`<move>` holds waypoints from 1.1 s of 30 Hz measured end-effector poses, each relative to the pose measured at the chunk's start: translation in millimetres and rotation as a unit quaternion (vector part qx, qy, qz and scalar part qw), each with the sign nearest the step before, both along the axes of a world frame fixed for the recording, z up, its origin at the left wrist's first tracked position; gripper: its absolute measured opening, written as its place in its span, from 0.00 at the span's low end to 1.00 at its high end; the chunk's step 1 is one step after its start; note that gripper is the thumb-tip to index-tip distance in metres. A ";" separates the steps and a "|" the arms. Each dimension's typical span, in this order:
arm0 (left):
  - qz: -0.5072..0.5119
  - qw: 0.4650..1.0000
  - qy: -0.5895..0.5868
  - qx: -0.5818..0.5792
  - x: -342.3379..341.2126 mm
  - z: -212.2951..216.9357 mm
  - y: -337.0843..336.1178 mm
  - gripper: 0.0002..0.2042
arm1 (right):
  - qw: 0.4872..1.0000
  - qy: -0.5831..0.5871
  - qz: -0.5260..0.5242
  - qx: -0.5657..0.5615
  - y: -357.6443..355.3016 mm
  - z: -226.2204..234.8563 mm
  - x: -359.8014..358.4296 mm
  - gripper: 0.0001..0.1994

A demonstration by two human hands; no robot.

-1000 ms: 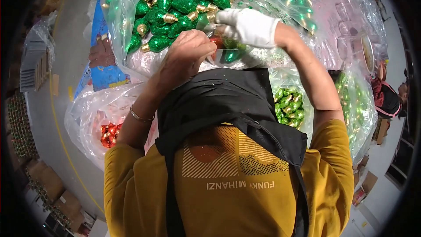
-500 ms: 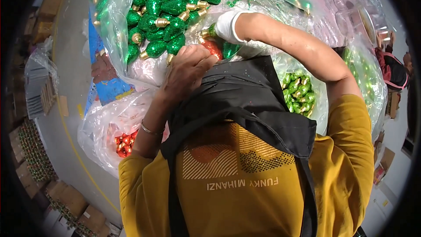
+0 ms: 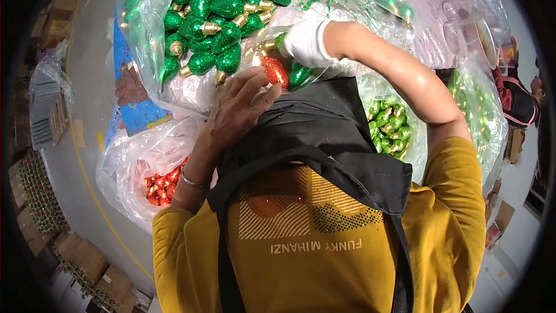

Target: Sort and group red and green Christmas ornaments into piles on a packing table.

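My left hand point(image 3: 240, 101) is bare and open, its fingers loosely apart beside a red glittered bulb ornament point(image 3: 274, 72). White-gloved, my right hand point(image 3: 307, 39) curls over a green bulb ornament point(image 3: 280, 40) whose gold cap sticks out toward the left. Its fingertips are mostly hidden by the glove and wrist. Below the glove, next to the red one, lies a darker green bulb ornament point(image 3: 299, 74). Beyond both hands, green glittered bulb ornaments point(image 3: 226, 37) with gold caps lie heaped in a clear plastic bag point(image 3: 152, 40).
At the left, a clear bag point(image 3: 124, 150) holds small red ornaments point(image 3: 162, 188). Light green ornaments point(image 3: 389, 127) fill a bag under my right arm. Further right stands another bag of green ornaments point(image 3: 472, 101). Another person point(image 3: 515, 95) is at the far right. Cardboard boxes point(image 3: 87, 255) line the left.
My left hand has drawn back slightly and its fingers have spread, leaving the red bulb ornament in fuller view. My right glove has shifted slightly, staying over the green bulb ornament.
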State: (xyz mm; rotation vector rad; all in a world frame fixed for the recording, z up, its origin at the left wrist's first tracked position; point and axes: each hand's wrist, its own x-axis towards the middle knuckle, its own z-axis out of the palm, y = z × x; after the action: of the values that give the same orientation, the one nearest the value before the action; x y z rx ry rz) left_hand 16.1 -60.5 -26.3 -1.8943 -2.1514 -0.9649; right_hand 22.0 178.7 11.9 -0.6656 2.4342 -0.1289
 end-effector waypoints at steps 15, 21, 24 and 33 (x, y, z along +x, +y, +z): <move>-0.023 0.998 -0.005 0.054 -1.8 0.4 -8.1 0.18 | 0.991 -0.091 0.023 -0.093 -28.2 26.5 -10.5 0.08; 0.027 0.996 0.018 0.089 -2.1 -12.2 -10.7 0.18 | 0.976 0.069 0.183 -0.098 -38.6 -53.0 -20.4 0.08; 0.034 0.995 0.025 0.090 2.0 -15.9 -8.6 0.17 | 0.976 0.089 0.196 -0.045 -41.5 -48.7 -14.1 0.07; 0.030 0.993 0.038 0.109 -0.7 -13.7 -2.6 0.14 | 0.967 0.107 0.221 -0.069 -40.8 -40.8 -19.0 0.08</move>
State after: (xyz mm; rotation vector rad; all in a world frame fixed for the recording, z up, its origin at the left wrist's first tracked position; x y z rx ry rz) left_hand 15.4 -63.1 -40.0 -1.7270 -1.9577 -1.0508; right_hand 3.1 137.9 -28.9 -1.3268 2.4242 -0.0467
